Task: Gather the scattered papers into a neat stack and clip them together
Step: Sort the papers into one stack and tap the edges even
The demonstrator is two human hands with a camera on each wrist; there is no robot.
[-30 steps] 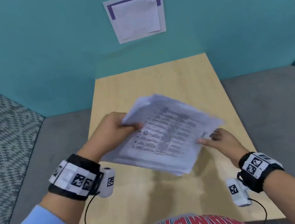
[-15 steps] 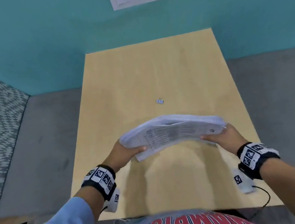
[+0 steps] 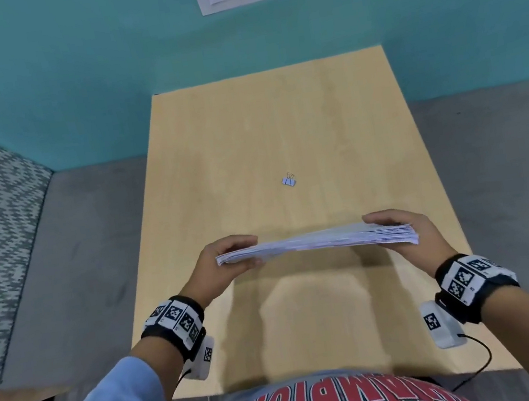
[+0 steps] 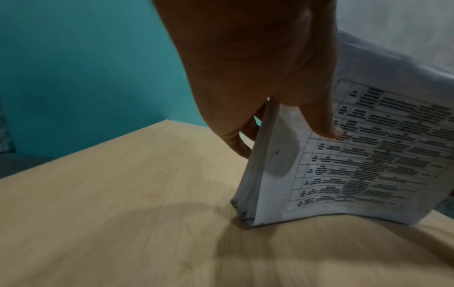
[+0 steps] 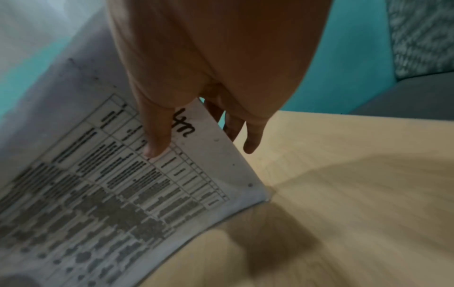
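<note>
The paper stack [image 3: 317, 244] stands on its long edge on the wooden table [image 3: 280, 130], pinched between thumb and fingers at each end by the left hand [image 3: 227, 263] and right hand [image 3: 410, 230]; the binder clip [image 3: 289, 180] lies well beyond.

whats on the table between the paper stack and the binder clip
Nothing: in the head view only bare wooden table lies between the paper stack and the binder clip farther back.

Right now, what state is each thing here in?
paper stack: gathered, standing on its bottom edge on the table, unclipped.
binder clip: lying alone on the table, beyond the stack, untouched.
left hand: holds the stack's left end.
right hand: holds the stack's right end.
</note>
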